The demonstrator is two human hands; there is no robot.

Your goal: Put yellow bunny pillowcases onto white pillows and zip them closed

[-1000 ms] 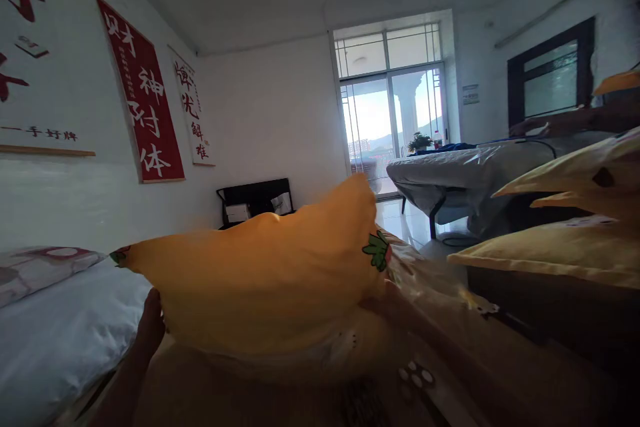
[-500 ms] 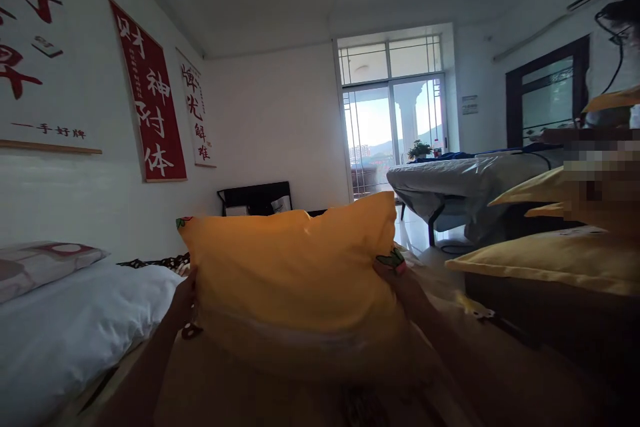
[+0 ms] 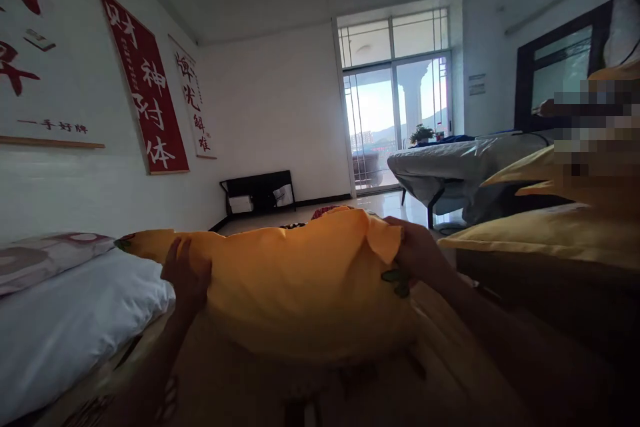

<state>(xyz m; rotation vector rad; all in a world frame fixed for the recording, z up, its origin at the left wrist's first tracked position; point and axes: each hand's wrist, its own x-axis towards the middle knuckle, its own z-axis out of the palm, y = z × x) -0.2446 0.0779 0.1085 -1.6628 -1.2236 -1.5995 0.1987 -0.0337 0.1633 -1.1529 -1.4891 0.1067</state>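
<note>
Both hands clasp the yellow pillow (image 3: 305, 280), the left hand (image 3: 186, 273) closed on its left end, the right hand (image 3: 417, 255) pinching its right corner, the pillow lying low on the bed (image 3: 240, 380) beside a white pillow (image 3: 65, 320).

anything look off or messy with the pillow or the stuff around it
Nothing looks damaged or spilled. The yellow pillow lies slumped between the left hand and right hand, its right corner folded over. Beside it a white pillow lies flat, and more yellow pillows sit stacked at the right.
</note>
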